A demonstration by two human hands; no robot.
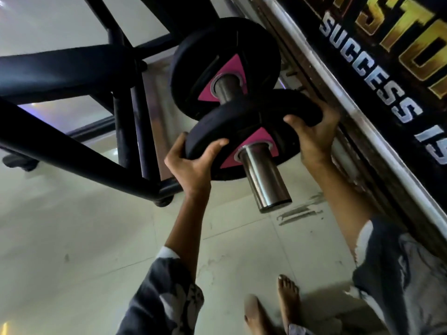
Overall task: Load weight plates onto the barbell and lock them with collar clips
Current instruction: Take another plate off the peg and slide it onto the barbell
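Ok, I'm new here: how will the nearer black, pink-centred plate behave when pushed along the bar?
Probably heavy: left hand and right hand both hold the nearer black round plate. It should slide easily; the shiny steel bar sleeve looks smooth.

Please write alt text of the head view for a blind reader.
A person's left hand and right hand grip the rim of a black, pink-centred weight plate on the barbell sleeve, apart from a matching inner plate. A black rack frame stands left, over pale floor tiles; no collar clip shows.
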